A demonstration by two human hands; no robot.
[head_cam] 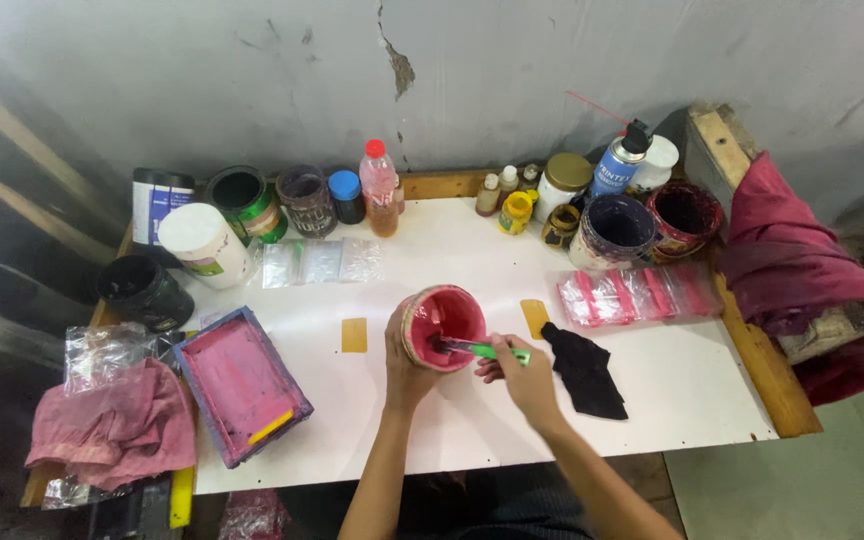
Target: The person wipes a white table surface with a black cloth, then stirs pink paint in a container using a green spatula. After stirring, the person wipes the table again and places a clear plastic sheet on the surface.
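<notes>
Gripping a tilted, paint-coated pink container [441, 325] near the middle of the white counter [692, 390], the left hand [404, 368] has its fingers wrapped around the container's left side. The right hand [522, 372], fingers closed around a green-handled tool [487, 350], holds the tool's tip inside the container's open mouth. Just right of the hands lies a black cloth [586, 372]. To the left sits a pink-stained tray [240, 385], with a pink rag [117, 425] beyond it at the counter's left edge. Jars, bottles and a spray can [620, 160] line the far edge by the wall.
</notes>
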